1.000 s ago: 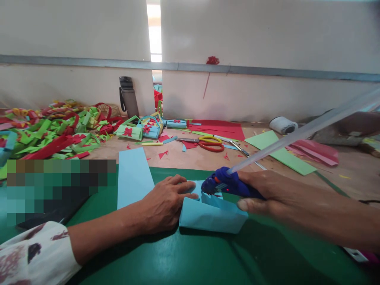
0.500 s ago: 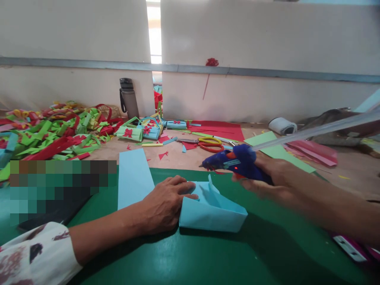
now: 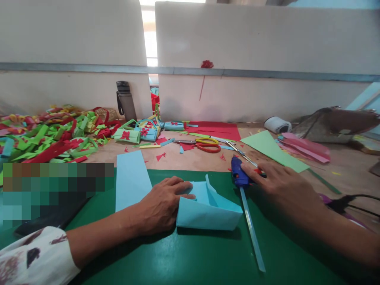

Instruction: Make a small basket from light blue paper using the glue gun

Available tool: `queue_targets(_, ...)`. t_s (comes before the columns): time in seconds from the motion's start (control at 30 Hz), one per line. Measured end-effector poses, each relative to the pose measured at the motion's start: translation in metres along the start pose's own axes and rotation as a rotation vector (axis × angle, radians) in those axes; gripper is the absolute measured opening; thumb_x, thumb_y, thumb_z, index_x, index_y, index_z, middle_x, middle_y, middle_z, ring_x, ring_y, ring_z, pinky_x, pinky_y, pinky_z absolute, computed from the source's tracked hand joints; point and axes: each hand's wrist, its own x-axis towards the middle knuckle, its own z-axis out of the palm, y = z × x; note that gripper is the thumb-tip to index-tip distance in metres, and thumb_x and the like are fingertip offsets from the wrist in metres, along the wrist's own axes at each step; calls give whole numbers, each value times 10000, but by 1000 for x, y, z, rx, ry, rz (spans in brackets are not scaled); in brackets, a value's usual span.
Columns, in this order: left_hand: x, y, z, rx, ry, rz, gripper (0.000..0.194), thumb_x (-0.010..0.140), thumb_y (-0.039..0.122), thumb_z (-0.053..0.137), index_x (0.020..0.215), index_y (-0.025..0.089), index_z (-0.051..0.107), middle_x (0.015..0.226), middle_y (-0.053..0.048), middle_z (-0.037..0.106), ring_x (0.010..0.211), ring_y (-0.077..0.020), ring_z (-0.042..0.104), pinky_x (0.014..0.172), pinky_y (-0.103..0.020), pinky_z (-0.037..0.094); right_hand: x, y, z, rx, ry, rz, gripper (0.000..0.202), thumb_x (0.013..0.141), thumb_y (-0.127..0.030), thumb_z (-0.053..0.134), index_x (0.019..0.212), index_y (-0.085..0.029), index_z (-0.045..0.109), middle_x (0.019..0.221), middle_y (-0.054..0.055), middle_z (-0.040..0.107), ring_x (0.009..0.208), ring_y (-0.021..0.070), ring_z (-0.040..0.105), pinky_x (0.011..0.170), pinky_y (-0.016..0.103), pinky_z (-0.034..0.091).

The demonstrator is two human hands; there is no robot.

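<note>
A folded light-blue paper piece [image 3: 209, 215], shaped like an open pocket with raised flaps, rests on the green mat [image 3: 160, 257]. My left hand [image 3: 162, 204] holds it down at its left side, fingers over the paper and some tips hidden in the fold. Under and behind that wrist lies a flat light-blue paper strip [image 3: 132, 178]. To the right, a blue glue gun [image 3: 240, 172] lies on its side at the mat's far edge, its long clear glue stick [image 3: 252, 233] pointing toward me. My right hand [image 3: 277, 182] is closed around its handle, mostly hidden beneath the fingers.
Scissors [image 3: 208, 144], a metal cutter [image 3: 242, 153] and paper scraps lie beyond the mat. Small paper purses [image 3: 127, 135] and a bottle [image 3: 126, 101] stand behind. Paper strips [image 3: 68, 134] heap at the left. Green paper [image 3: 273, 150] and a bag [image 3: 332, 124] sit right.
My right hand has lowered the glue gun from the air onto the mat, turning its nozzle away from me. My left hand stays on the folded paper.
</note>
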Motion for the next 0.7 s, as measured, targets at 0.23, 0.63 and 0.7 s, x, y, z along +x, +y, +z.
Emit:
queue_targets(0.23, 0, -1, 3, -2, 3, 1, 271, 855, 191, 445, 1082, 209, 593, 1241, -78, 528, 1026, -245, 484, 866, -404, 436, 1, -7, -26, 268, -81, -169, 375, 793, -105, 383, 1080, -236, 585, 1180, 125, 602, 1112, 365, 502, 892, 619, 318)
queue_targets(0.63, 1, -3, 6, -6, 43, 10, 351, 818, 156, 467, 1146, 207, 579, 1264, -82, 522, 1047, -249, 466, 887, -424, 440, 23, -45, -16, 708, -250, -357, 494, 784, -96, 479, 1257, -237, 502, 1278, 104, 551, 1201, 270, 467, 1026, 573, 210)
queue_targets(0.7, 2, -3, 6, -9, 42, 12, 344, 823, 155, 459, 1140, 218, 578, 1264, -75, 521, 1043, -245, 467, 884, -427, 441, 22, -44, -12, 695, -268, -389, 569, 763, -89, 490, 1308, -247, 458, 1334, 106, 504, 1248, 277, 420, 1031, 578, 200)
